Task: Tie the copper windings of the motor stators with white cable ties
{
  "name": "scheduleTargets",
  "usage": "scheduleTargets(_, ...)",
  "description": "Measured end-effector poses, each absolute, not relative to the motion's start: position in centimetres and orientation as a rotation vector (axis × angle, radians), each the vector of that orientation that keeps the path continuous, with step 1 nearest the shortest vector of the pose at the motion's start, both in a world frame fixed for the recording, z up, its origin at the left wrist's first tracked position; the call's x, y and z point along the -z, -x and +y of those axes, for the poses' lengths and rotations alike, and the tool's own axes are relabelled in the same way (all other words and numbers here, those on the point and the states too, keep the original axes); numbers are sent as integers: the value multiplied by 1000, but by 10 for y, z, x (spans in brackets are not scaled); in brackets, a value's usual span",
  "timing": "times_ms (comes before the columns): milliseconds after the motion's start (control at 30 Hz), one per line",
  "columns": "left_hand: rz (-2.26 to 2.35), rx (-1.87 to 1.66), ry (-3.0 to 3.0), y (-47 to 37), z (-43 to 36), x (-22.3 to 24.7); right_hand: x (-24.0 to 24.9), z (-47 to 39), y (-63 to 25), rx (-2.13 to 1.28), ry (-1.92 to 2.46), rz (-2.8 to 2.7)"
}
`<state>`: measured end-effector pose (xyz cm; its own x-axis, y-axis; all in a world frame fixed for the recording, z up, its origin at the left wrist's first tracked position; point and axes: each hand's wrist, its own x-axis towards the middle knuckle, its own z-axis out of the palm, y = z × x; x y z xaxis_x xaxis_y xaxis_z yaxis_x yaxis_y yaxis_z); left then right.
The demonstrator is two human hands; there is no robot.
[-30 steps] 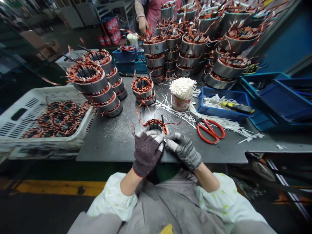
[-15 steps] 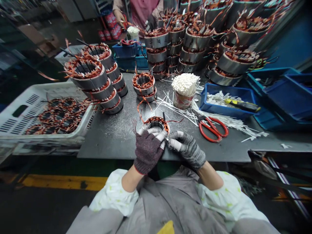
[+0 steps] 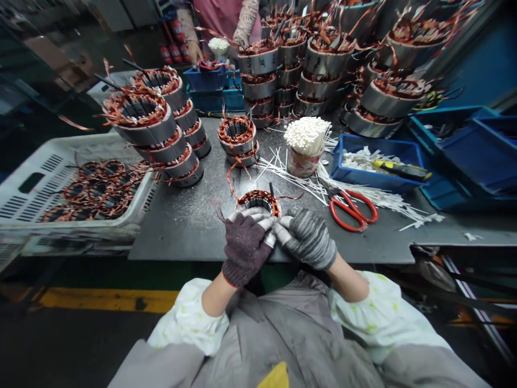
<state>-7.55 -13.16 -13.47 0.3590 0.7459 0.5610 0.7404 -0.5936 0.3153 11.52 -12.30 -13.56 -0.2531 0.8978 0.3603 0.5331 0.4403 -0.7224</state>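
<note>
“Copper-wound, that small stator is sitting on the table, near the front edge. How are the hands holding it?”

“The left hand is curling over the near rim, fingers close against it, so its grip is holding the stator. The right hand is holding thumb and fingertips close together at the rim's right side; whether they are pinching something, I cannot tell.”

“And what is mattering for good work?”

“In my judgement, the left grip should be steadying the ring without pressing the windings, and the right fingers should be working lightly. The black-sleeved lead is standing up near them, so they should be avoiding it.”
</note>
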Motion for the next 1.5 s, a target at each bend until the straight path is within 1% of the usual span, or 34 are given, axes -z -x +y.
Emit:
scheduleTargets(133,1477,-1123,-2481,72,-129,132,124,-126,-130,-633,1117,-1394)
scheduleTargets(200,1463,-1118,-2499,73,-129,131,119,-123,-137,-680,1114,-1375)
scheduleTargets(300,1418,-1098,-2571,77,-130,132,119,-115,-137,-954,1085,-1808)
scheduleTargets(367,1416,-1089,-2594,82,-132,135,125,-111,-131,-1156,1039,-1888)
scheduleTargets(467,1431,-1085,-2625,90,-132,141,141,-117,-117,-1518,1007,-1490)
scheduleTargets(533,1410,-1054,-2647,94,-130,144,148,-129,-111,-1654,1020,-1201)
scheduleTargets(633,1363,-978,-2632,98,-127,144,145,-146,-109,-1573,1124,-1073)
scheduleTargets(767,1206,-915,-2643,91,-131,140,123,-140,-115,-1294,1232,-1318)
scheduleTargets(867,1138,-949,-2691,85,-143,141,114,-125,-120,-1171,1246,-1379)
scheduleTargets(1000,1375,-1067,-2686,89,-161,145,127,-133,-123,-889,1205,-1541)
scheduleTargets(1100,1495,-956,-2678,99,-163,140,144,-146,-120,-734,1171,-1796)
scheduleTargets(1233,1294,-511,-2809,109,-141,115,153,-133,-118,-767,1200,-1974)
scheduleTargets(1333,965,-294,-2908,109,-113,97,149,-103,-126,-916,996,-2070)
scheduleTargets(1400,707,-317,-2923,106,-99,92,146,-83,-132,-1065,812,-2109)
scheduleTargets(1500,397,-477,-2925,105,-89,96,146,-61,-132,-1248,653,-2093)
